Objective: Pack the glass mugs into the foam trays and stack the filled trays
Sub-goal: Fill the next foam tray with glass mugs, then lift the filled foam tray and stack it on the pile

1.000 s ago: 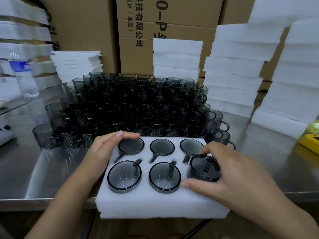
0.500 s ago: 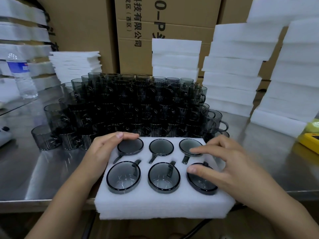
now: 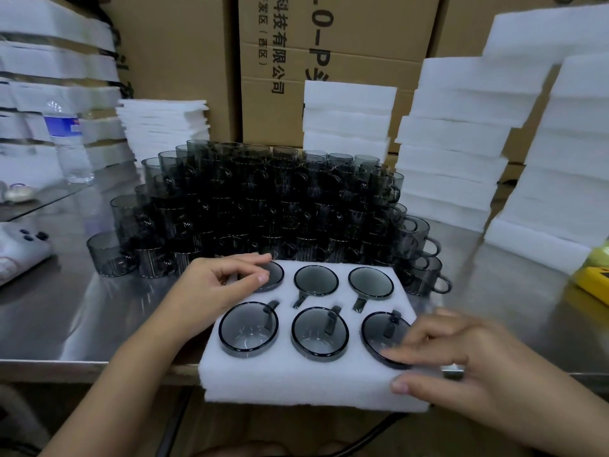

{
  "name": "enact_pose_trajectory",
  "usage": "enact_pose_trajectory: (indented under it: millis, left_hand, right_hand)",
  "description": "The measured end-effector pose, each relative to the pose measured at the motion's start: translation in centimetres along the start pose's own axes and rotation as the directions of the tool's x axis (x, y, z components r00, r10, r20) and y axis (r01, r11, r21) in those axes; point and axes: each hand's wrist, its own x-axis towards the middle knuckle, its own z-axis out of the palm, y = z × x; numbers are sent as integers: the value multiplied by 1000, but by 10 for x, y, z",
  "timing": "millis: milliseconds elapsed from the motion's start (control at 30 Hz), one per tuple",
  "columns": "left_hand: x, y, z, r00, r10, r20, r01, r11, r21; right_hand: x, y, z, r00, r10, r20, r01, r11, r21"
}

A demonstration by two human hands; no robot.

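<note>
A white rectangular foam tray (image 3: 296,380) lies on the near edge of the stainless steel table (image 3: 82,308), its near side hanging over the edge. Six smoky grey glass mugs (image 3: 319,333) sit in its round pockets, three far and three near, handles in the slots. The left hand (image 3: 214,285) comes in from the near left, forearm slanting across the table edge, and rests on the tray's far-left corner; its forefinger and thumb stretch out slightly apart over the far-left mug (image 3: 275,275), the other fingers tucked loosely under. The right hand (image 3: 461,367), somewhat blurred, reaches in from the near right with fingers spread, fingertips on the rim of the near-right mug (image 3: 379,334) and the thumb flat on the foam by the near-right corner. Just beyond the tray stands a dense stacked pile of loose grey glass mugs (image 3: 263,206), with stacks of white foam blocks (image 3: 461,133) to the right and brown cardboard boxes (image 3: 346,34) behind
</note>
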Motion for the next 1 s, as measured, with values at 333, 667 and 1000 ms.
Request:
enact_pose_trajectory:
  millis: [333, 667, 1000]
  left_hand:
    - [-52, 43, -17, 972, 202, 117, -232, 891, 391]
    - [-79, 72, -36, 818, 421, 392, -572, 515, 639]
    - [80, 176, -111, 871, 463, 163, -376, 417, 827]
  right_hand:
    - [-10, -2, 8, 990, -79, -118, 44, 961, -274]
    - [-23, -6, -23, 950, -207, -235, 106, 919, -379]
    - [130, -25, -146, 850, -345, -398, 59, 814, -578]
